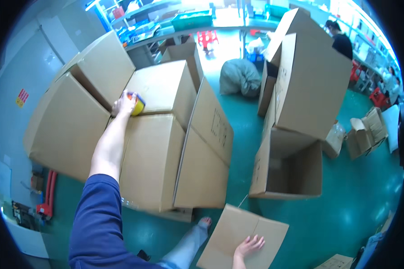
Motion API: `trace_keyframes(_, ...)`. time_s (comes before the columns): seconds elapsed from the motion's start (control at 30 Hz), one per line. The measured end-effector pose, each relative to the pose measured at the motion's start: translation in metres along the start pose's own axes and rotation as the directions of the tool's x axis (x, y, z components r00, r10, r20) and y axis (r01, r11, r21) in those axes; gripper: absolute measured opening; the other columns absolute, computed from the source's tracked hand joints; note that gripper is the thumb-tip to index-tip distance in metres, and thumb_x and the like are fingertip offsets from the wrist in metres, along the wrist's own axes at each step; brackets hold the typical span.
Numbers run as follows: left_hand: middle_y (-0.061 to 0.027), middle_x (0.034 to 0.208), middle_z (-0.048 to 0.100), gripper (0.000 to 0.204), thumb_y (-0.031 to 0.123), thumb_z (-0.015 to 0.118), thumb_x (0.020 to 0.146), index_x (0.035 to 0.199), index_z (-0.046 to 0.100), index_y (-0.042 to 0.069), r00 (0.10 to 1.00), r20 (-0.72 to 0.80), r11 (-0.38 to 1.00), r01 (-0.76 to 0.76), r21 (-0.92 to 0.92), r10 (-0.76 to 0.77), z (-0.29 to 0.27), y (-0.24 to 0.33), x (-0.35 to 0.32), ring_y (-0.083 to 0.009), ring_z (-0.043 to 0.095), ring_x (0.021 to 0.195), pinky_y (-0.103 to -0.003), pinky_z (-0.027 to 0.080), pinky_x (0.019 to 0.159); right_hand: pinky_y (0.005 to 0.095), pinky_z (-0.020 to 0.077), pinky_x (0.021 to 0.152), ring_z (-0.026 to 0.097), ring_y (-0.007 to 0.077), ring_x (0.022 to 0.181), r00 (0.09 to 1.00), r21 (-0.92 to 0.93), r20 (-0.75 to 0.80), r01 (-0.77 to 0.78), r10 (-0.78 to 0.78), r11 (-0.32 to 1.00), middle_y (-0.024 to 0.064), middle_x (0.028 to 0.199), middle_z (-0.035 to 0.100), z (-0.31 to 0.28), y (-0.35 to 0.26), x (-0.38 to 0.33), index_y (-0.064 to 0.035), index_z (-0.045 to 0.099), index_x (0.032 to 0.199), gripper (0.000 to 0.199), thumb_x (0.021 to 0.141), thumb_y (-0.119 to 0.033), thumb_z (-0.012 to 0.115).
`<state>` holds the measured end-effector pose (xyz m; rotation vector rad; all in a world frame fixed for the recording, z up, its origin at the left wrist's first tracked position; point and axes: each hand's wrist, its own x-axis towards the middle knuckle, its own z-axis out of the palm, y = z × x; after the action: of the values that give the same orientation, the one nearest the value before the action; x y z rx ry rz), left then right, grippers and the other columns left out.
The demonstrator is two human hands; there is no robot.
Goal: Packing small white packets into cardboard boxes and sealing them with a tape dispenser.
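Observation:
My left hand [125, 104] reaches far forward, its fingers closed around a small yellow and purple thing [138, 106] with a bit of orange at its top. That thing is partly hidden by the fingers, and its exact kind does not show. It is at the top of the stacked closed cartons, beside a pale carton [159, 87] and above a front carton [147, 157]. Low in the view, my right hand [250, 245] lies with fingers spread on the top of a closed cardboard box [229, 233], which has a seam across it.
Large cartons [72, 130] stand at the left, and flattened cardboard [206, 152] leans on the stack's right side. An open empty carton [294, 172] sits right of centre below a tall carton [316, 85]. A grey sack [239, 77] lies farther back. A person [341, 42] is at the far right.

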<state>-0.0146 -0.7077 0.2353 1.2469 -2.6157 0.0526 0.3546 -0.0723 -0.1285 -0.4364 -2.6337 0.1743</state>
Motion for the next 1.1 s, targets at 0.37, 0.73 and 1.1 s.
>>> trace_keyframes(0.37,-0.0246,0.142,0.039,0.090,0.042,0.066,0.080,0.151,0.019,0.013,0.951,0.213,0.975,0.218,0.051,-0.224,0.044,0.009,0.084,-0.0345,0.047,0.129,-0.050,0.039,0.103,0.0593,0.0369,0.105,0.040,0.0448,0.130,0.999,-0.050,0.031,-0.035,0.037,0.998,0.0226,0.136,0.045,-0.003,-0.047,0.005,-0.0032,0.053,0.120,0.036,0.095,-0.029,0.056)
trace_keyframes(0.73,-0.0133,0.119,0.049,0.084,0.006,0.078,0.078,0.146,0.028,0.005,-0.018,0.410,0.407,0.162,-0.899,0.912,0.053,0.178,-0.381,-0.0220,0.056,0.110,-0.037,0.050,0.094,0.0441,0.0444,0.095,0.054,0.0264,0.114,0.893,0.226,0.261,-0.426,0.367,0.876,0.0055,0.129,0.054,0.020,-0.103,0.034,-0.0161,0.067,0.117,0.037,0.082,-0.026,0.075)
trace_keyframes(1.1,-0.0157,0.118,0.050,0.076,0.019,0.083,0.073,0.137,0.042,0.008,-0.029,0.568,0.559,0.223,-0.798,0.823,0.198,0.103,-0.595,-0.0305,0.057,0.111,-0.038,0.051,0.092,0.0307,0.0464,0.094,0.052,0.0162,0.116,0.425,0.529,0.848,-0.718,0.317,-0.452,0.0081,0.124,0.053,-0.003,-0.039,0.044,-0.0062,0.025,0.147,0.069,0.095,-0.031,0.063)
